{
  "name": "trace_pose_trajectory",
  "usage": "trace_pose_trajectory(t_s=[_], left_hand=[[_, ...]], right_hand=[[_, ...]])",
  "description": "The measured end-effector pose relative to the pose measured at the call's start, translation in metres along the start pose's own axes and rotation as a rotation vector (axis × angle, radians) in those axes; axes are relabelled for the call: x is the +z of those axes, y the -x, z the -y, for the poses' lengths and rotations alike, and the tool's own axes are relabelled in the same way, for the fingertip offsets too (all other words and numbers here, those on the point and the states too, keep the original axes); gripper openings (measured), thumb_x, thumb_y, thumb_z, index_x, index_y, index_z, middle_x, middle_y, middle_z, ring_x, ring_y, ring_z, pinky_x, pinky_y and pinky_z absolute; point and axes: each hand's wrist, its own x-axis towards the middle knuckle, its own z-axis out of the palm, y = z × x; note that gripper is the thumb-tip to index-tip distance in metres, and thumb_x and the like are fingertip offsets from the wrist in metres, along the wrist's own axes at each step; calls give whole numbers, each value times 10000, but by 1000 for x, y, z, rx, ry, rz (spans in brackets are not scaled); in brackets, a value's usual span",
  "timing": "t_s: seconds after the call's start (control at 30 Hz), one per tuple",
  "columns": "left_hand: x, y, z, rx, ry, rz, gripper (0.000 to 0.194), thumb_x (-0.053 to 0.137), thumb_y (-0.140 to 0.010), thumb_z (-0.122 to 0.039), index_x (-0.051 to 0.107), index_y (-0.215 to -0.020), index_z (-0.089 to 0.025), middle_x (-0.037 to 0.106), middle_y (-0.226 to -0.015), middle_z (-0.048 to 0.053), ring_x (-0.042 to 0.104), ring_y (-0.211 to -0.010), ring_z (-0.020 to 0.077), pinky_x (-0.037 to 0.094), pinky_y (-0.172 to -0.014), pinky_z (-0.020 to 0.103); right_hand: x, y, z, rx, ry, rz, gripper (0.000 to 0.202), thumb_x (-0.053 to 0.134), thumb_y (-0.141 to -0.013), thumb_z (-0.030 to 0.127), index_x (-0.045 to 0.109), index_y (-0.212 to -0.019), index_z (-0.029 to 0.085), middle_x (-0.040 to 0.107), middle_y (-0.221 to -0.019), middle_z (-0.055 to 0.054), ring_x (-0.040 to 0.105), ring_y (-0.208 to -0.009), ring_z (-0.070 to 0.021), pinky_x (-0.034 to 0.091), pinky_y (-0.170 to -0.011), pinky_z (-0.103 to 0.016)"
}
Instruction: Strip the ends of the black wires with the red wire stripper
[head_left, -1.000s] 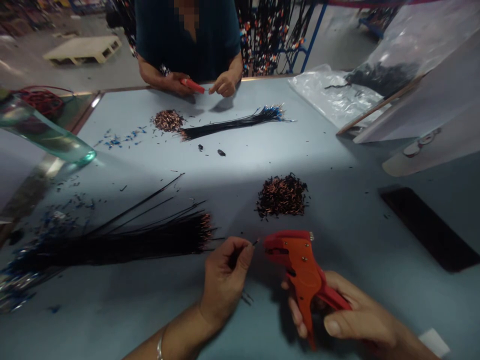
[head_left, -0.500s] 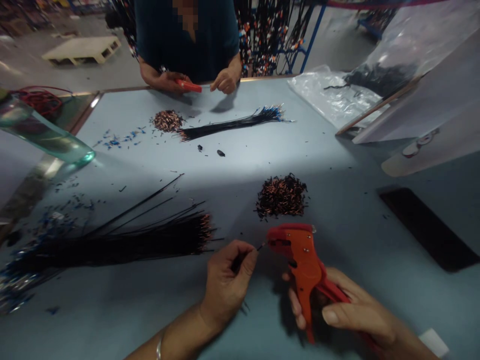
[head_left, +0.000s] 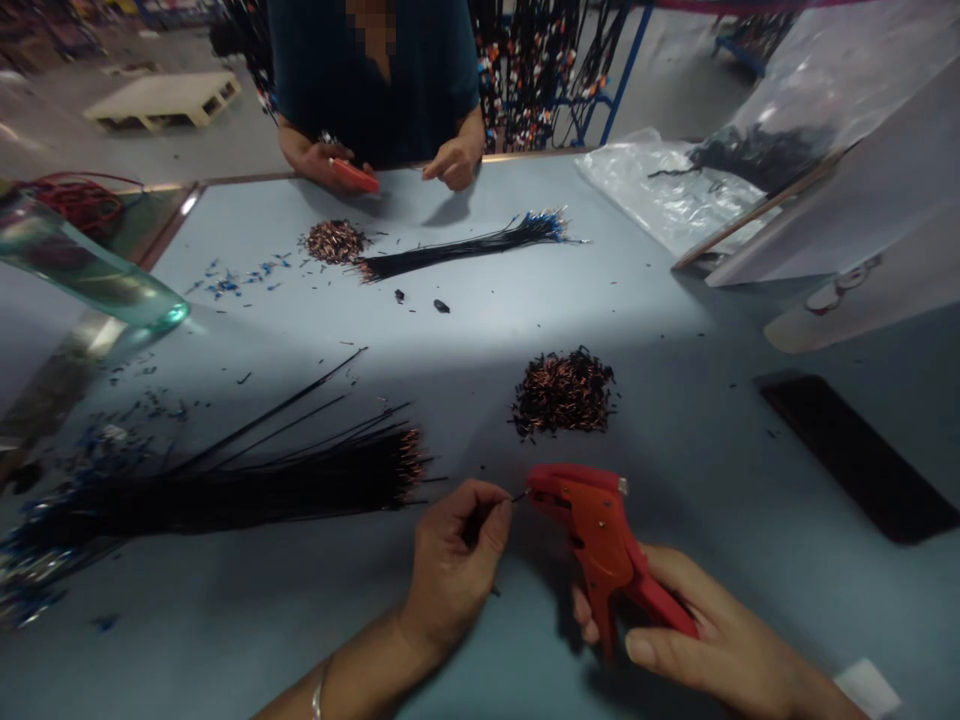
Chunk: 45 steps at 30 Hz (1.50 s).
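Observation:
Near the front of the table, my left hand (head_left: 457,570) pinches a thin black wire (head_left: 519,496) between thumb and forefinger. The wire's tip points right, at the jaws of a red and orange wire stripper (head_left: 600,530). My right hand (head_left: 697,620) is wrapped round the stripper's handles. Whether the wire tip sits inside the jaws is too small to tell. Left of my left hand lies a thick bundle of black wires (head_left: 285,490) with copper-coloured ends. Beyond the stripper is a pile of short black and copper pieces (head_left: 564,393).
Across the table (head_left: 480,330) a person (head_left: 375,90) holds a red tool (head_left: 354,176). A smaller wire bundle (head_left: 465,246) and a copper-coloured pile (head_left: 334,241) lie before them. A black phone-like slab (head_left: 859,455) is at right, a clear bottle (head_left: 97,270) at left.
The stripper in my right hand has shifted slightly left and down and tilted. My left hand has hardly moved. Across the table, the person's red tool has moved left.

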Motion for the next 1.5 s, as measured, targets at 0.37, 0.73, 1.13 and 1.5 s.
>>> trace_pose_trajectory(t_s=[0.37, 0.73, 1.13, 1.5], left_hand=[[-1, -1, 1, -58, 46, 25, 219, 543, -876, -324, 607, -736, -168, 526, -604, -25, 470, -558, 105, 390, -532, 206], [1, 1, 3, -49, 222, 103, 208, 517, -905, -326, 615, -804, -173, 591, -664, -6, 509, -608, 119, 414, -574, 210], [3, 0, 4, -167, 542, 129, 155, 655, -849, -314, 678, -789, -173, 635, -686, -11, 506, -605, 93, 413, -589, 183], [3, 0, 6, -176, 621, 125, 176, 704, -813, -350, 700, -776, -178, 626, -672, -17, 496, -601, 85, 405, -582, 169]], right_hand=[[0, 14, 8, -343, 801, -278, 469, 610, -853, 342, 521, -1307, 262, 694, -1103, -110, 681, -906, -289, 575, -758, -366], [0, 0, -3, -526, 1133, -363, 530, 627, -763, 194, 531, -1279, 120, 693, -1073, -189, 680, -902, -310, 582, -740, -455], [8, -6, 5, -484, 1134, -360, 468, 516, -775, 156, 524, -1240, 95, 682, -1082, -173, 678, -938, -261, 606, -761, -402], [4, -7, -3, -517, 1207, -392, 516, 516, -756, 118, 498, -1271, 99, 664, -1072, -171, 644, -926, -278, 550, -785, -471]])
